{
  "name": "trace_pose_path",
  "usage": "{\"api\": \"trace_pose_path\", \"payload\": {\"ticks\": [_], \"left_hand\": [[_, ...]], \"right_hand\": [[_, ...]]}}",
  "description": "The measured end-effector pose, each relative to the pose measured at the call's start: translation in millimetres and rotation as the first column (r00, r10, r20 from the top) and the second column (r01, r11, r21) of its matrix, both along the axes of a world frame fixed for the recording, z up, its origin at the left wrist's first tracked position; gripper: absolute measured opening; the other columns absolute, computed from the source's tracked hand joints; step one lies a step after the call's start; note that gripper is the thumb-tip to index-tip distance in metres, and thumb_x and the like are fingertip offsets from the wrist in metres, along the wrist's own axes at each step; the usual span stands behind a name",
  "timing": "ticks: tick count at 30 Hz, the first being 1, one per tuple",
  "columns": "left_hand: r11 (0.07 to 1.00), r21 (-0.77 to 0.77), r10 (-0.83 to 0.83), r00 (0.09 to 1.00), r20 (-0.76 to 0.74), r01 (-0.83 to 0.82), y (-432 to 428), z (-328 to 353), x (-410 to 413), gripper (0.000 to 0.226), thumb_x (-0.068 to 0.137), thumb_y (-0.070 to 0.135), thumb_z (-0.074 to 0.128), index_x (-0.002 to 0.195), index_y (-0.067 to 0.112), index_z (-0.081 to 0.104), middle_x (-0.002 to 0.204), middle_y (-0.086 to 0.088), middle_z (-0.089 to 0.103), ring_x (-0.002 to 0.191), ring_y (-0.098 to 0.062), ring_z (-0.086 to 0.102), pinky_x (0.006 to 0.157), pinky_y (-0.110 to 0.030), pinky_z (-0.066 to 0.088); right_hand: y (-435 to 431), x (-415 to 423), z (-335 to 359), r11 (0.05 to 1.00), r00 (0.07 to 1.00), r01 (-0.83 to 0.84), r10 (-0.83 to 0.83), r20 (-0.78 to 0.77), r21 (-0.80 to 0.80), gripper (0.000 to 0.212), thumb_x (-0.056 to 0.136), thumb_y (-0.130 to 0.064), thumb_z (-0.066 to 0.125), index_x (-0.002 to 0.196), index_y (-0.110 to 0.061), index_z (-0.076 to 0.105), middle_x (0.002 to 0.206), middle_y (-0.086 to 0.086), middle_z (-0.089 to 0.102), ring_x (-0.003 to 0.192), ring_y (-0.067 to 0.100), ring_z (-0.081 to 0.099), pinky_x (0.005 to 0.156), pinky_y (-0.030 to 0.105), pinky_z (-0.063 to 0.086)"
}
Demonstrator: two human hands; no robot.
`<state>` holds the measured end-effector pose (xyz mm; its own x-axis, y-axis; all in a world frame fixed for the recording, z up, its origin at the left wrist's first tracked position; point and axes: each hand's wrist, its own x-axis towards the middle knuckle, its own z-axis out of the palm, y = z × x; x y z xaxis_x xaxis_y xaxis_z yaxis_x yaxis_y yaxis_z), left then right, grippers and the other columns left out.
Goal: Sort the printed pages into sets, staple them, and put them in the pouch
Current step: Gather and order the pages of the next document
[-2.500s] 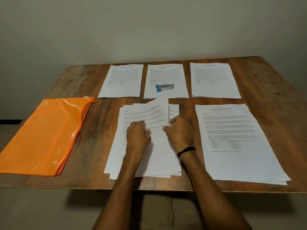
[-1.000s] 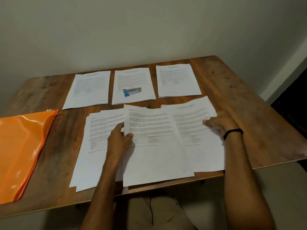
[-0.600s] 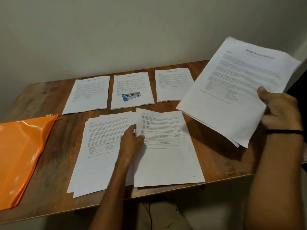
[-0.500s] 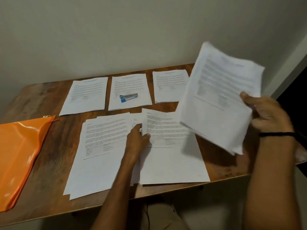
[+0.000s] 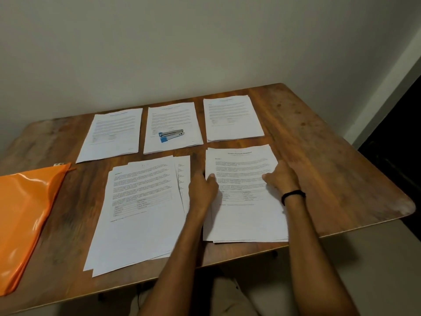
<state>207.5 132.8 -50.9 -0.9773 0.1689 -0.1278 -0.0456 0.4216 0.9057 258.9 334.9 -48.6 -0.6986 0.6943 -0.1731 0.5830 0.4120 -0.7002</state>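
Note:
A set of printed pages (image 5: 247, 215) lies at the table's front right. My left hand (image 5: 202, 190) grips its left edge, thumb on the top sheet. My right hand (image 5: 282, 179), with a black band at the wrist, rests on the set's right side and presses it flat. A loose, fanned pile of pages (image 5: 139, 210) lies to the left of it. Three more stacks sit in a back row: left stack (image 5: 112, 133), middle stack (image 5: 174, 117), right stack (image 5: 232, 118). A silver and blue stapler (image 5: 171, 135) lies on the middle stack. The orange pouch (image 5: 25, 213) lies flat at the far left.
The wooden table (image 5: 330, 169) has bare wood on its right side and a rounded front right corner. A plain wall stands behind it. A dark doorway opens at the far right.
My right hand brought the set it held in the air down onto the page at the front right. My left hand left the loose pile and took the set's left edge.

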Motion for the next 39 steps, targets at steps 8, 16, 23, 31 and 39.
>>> {"api": "trace_pose_path", "payload": {"ticks": [8, 16, 23, 31, 39], "left_hand": [[0.999, -0.010, -0.041, 0.989, -0.143, 0.040, 5.2, -4.5, 14.0, 0.033, 0.099, 0.013, 0.057, 0.094, 0.045, 0.058, 0.092, 0.033, 0.060, 0.084, 0.006, 0.063, 0.062, -0.005, 0.044], [0.958, -0.225, 0.133, 0.972, -0.195, -0.176, -34.2, 11.1, -5.2, 0.048, 0.097, 0.025, 0.062, 0.143, 0.017, 0.051, 0.143, -0.009, 0.053, 0.128, -0.029, 0.053, 0.104, -0.039, 0.046], [0.891, -0.362, 0.209, 0.954, -0.213, -0.276, -139.8, -0.7, -38.9, 0.039, 0.100, 0.024, 0.058, 0.137, 0.011, 0.057, 0.143, -0.011, 0.057, 0.126, -0.032, 0.056, 0.108, -0.042, 0.042], [0.941, -0.306, 0.110, 0.986, -0.124, -0.144, -178.4, 0.5, -40.3, 0.035, 0.098, 0.027, 0.062, 0.130, 0.010, 0.063, 0.138, -0.008, 0.061, 0.125, -0.028, 0.057, 0.104, -0.034, 0.041], [0.960, -0.211, 0.173, 0.983, -0.058, -0.182, -180.2, 8.3, -43.4, 0.043, 0.097, 0.047, 0.058, 0.120, 0.013, 0.070, 0.123, -0.005, 0.070, 0.103, -0.023, 0.067, 0.094, -0.048, 0.056]], "right_hand": [[-38.1, -3.7, 4.7, 0.938, 0.966, 0.074, -0.152, 0.209, 0.339, 0.069, 0.087, -0.029, 0.071, 0.144, -0.009, 0.037, 0.143, 0.026, 0.036, 0.132, 0.042, 0.034, 0.110, 0.053, 0.032], [-93.3, -17.5, 18.7, 0.948, 1.000, 0.008, -0.005, -0.012, 0.319, 0.047, 0.095, -0.020, 0.065, 0.138, -0.007, 0.050, 0.137, 0.023, 0.047, 0.127, 0.038, 0.043, 0.100, 0.044, 0.043], [-210.8, -47.2, 6.6, 0.928, 0.931, -0.362, 0.364, -0.014, 0.085, 0.020, 0.096, -0.029, 0.064, 0.088, -0.011, 0.063, 0.100, 0.010, 0.070, 0.084, 0.022, 0.060, 0.066, 0.027, 0.042], [-244.4, -60.0, 6.1, 0.951, 0.955, -0.288, 0.294, -0.044, 0.109, 0.038, 0.091, -0.035, 0.071, 0.119, -0.013, 0.060, 0.120, 0.009, 0.068, 0.100, 0.027, 0.067, 0.081, 0.034, 0.059], [-249.2, -54.7, 12.2, 0.944, 0.941, -0.312, 0.323, -0.104, 0.104, 0.026, 0.099, -0.027, 0.059, 0.120, -0.011, 0.060, 0.126, 0.009, 0.066, 0.101, 0.025, 0.066, 0.082, 0.026, 0.053]]}}
